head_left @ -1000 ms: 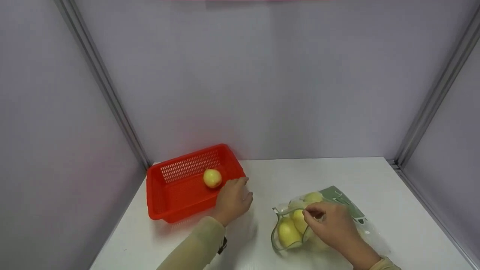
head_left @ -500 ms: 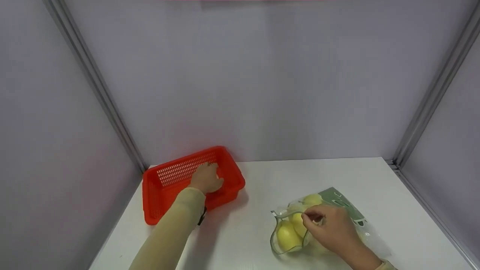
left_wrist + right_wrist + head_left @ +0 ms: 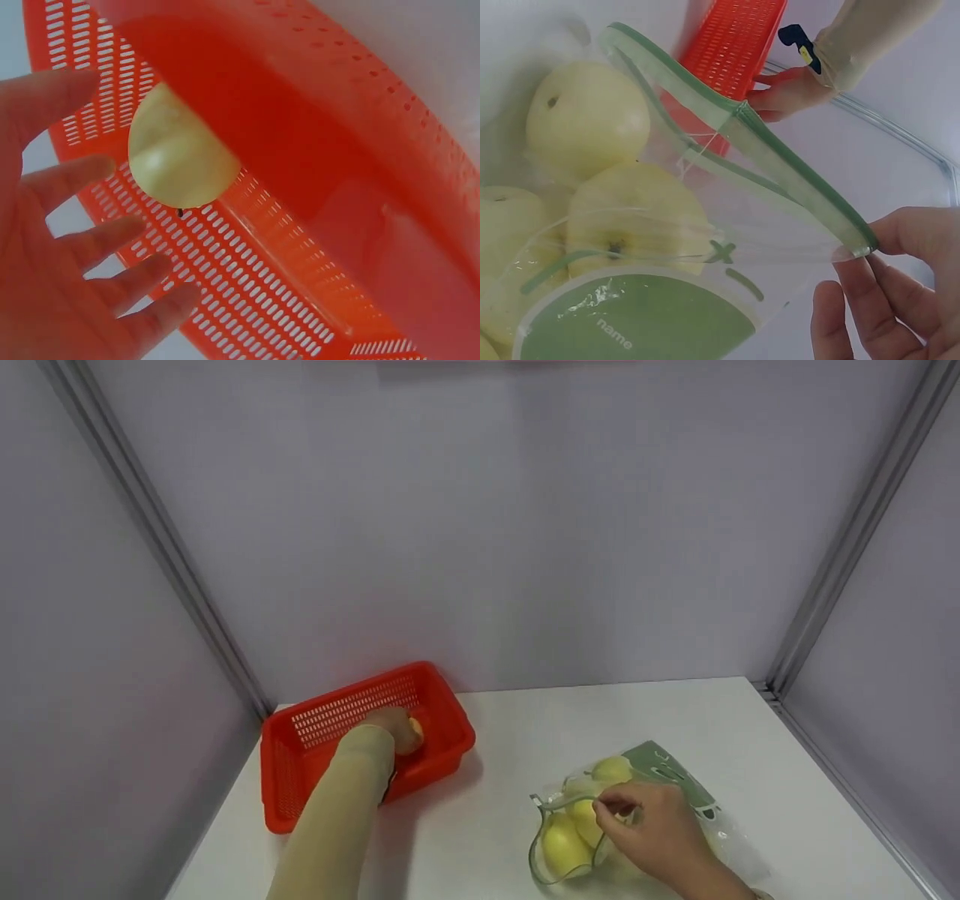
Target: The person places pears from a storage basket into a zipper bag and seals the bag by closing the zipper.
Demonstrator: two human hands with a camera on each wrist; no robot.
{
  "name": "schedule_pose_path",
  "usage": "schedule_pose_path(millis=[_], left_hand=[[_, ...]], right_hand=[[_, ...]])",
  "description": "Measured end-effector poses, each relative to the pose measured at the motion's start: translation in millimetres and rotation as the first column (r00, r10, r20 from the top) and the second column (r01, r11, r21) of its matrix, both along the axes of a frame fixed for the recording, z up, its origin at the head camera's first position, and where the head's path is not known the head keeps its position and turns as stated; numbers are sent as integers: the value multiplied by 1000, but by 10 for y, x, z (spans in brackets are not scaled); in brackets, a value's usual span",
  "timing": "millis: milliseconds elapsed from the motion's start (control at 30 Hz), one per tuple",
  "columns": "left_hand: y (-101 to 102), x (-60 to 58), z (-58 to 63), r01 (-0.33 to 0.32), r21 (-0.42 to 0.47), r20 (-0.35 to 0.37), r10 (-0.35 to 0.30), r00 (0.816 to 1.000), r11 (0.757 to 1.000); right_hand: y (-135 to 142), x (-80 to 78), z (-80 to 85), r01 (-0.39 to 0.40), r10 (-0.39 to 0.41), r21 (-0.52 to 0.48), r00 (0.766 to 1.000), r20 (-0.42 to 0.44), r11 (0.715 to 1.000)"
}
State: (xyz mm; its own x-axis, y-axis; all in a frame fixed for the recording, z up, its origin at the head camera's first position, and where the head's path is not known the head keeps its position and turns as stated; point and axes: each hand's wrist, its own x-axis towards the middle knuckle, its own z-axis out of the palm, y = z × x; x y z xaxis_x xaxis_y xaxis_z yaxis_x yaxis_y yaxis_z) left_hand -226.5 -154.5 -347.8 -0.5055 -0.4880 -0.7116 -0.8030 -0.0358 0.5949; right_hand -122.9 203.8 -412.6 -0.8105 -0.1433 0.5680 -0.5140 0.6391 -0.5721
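My left hand (image 3: 391, 726) reaches down inside the red plastic basket (image 3: 442, 727). In the left wrist view its fingers (image 3: 97, 244) spread beside a yellow-green apple (image 3: 180, 150), with a gap between. The head view shows only a sliver of this apple (image 3: 415, 727) past the hand. My right hand (image 3: 656, 825) pinches the green-edged rim of a clear zip bag (image 3: 679, 776) between thumb and fingers, keeping its mouth apart. Several yellow-green apples (image 3: 589, 120) lie in the bag, seen through the plastic. A green label panel (image 3: 637, 322) marks its side.
Both the basket and the bag rest on a white table (image 3: 480, 840). Behind it rises a pale grey wall (image 3: 510, 547), with side panels and metal corner posts (image 3: 150, 532). White tabletop lies between basket and bag.
My left hand has moved left from the basket's near right rim, over the apple and down into the basket. The right hand keeps its pinch on the bag's rim.
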Motion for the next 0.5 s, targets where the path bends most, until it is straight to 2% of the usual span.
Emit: schedule_pose_path(millis=[33,67,133,200,233,433,467,500], left_hand=[[7,49,25,-37,6,16,37,999,999],[13,80,47,-47,7,30,47,998,999],[22,101,74,31,-25,62,-29,998,999],[30,95,77,78,-45,77,-75,994,996],[31,91,70,82,-44,87,-78,993,996],[-16,118,-32,30,9,96,-31,995,1000],[-32,131,-51,11,33,87,-14,996,999],[-42,147,-75,-68,109,51,63,997,992]], right_hand=[[-7,2,-1,-5,5,-1,1000,2,1000],[-12,4,-2,-9,9,-2,1000,4,1000],[-19,9,-3,-15,15,-4,1000,9,1000],[-22,15,-5,-18,18,-4,1000,20,1000],[-20,20,-5,-18,19,-2,1000,22,1000],[-24,24,7,-33,32,10,999,41,999],[-27,19,10,-37,36,10,998,41,999],[-29,16,14,-39,39,10,998,39,999]])
